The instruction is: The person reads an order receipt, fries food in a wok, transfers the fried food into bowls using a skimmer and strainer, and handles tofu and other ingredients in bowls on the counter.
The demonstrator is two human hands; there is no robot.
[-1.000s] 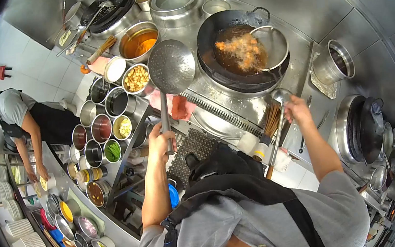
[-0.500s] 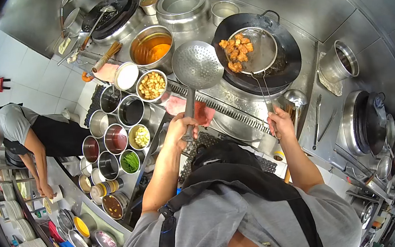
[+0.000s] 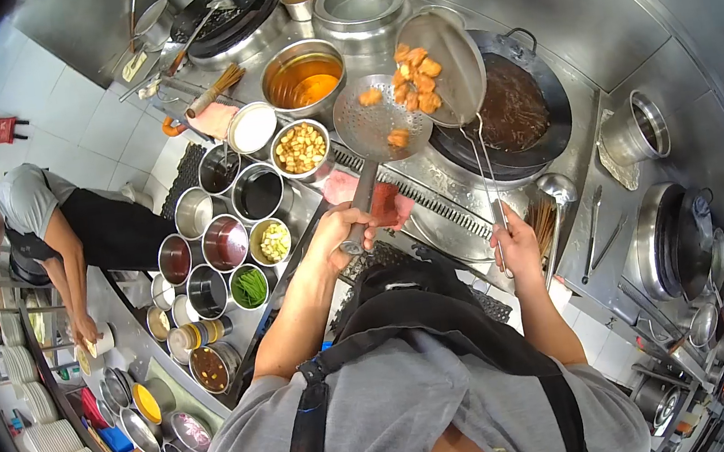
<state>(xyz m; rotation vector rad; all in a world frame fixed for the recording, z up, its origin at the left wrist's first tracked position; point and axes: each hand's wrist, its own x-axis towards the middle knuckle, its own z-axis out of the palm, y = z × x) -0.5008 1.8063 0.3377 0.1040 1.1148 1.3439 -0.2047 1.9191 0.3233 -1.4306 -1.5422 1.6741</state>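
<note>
My left hand [image 3: 342, 233] is closed round the grey handle of a perforated strainer ladle [image 3: 365, 129], whose wide bowl sits left of the wok. Two fried pieces lie in that bowl. With my right hand [image 3: 513, 239] I grip the wire handle of a round mesh strainer [image 3: 461, 78], which is tipped steeply to the left. Browned fried pieces [image 3: 417, 84] are tumbling off the mesh toward the perforated bowl. Dark oil fills the black wok [image 3: 533, 69] at the right.
Metal pots of ingredients stand at the left, among them fried cubes [image 3: 301, 148] and cut greens [image 3: 248, 288]. A pot of orange liquid [image 3: 303, 79] sits behind. A ladle [image 3: 556, 188] and tongs [image 3: 593, 229] lie at the right. Another person [image 3: 65, 235] works at the far left.
The mesh strainer has swung left from above the wok and tilted up. Its fried pieces now slide off, and two are in the perforated ladle, which was bare before.
</note>
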